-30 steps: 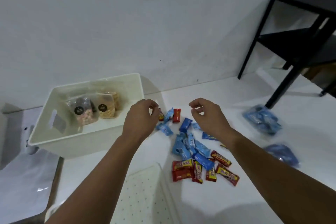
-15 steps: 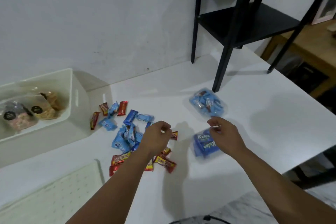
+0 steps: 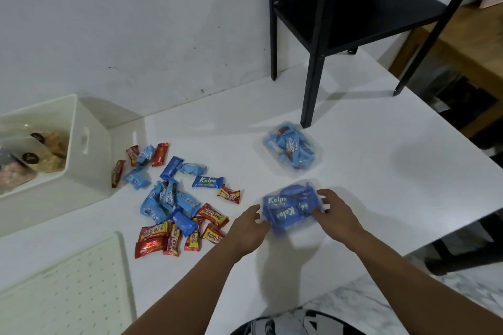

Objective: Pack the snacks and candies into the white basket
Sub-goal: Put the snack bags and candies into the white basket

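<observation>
A clear bag of dark blue Kalpa bars [image 3: 290, 205] lies on the white table, gripped from both ends. My left hand [image 3: 249, 228] presses its left end and my right hand [image 3: 334, 212] holds its right end. Behind it sits a second clear bag of light blue candies [image 3: 291, 147]. A loose pile of blue and red candies [image 3: 174, 198] spreads across the table's middle. The white basket [image 3: 87, 141] stands at the far left with two clear snack bags inside [image 3: 35, 158].
A black metal shelf [image 3: 351, 8] stands on the table at the back right. A white perforated board [image 3: 68, 288] lies at the near left. The table's right edge [image 3: 449, 207] drops to a floor and wooden furniture. A white wall runs behind.
The view swung right and both hands left the loose candies. They moved right and took hold of the bag of Kalpa bars.
</observation>
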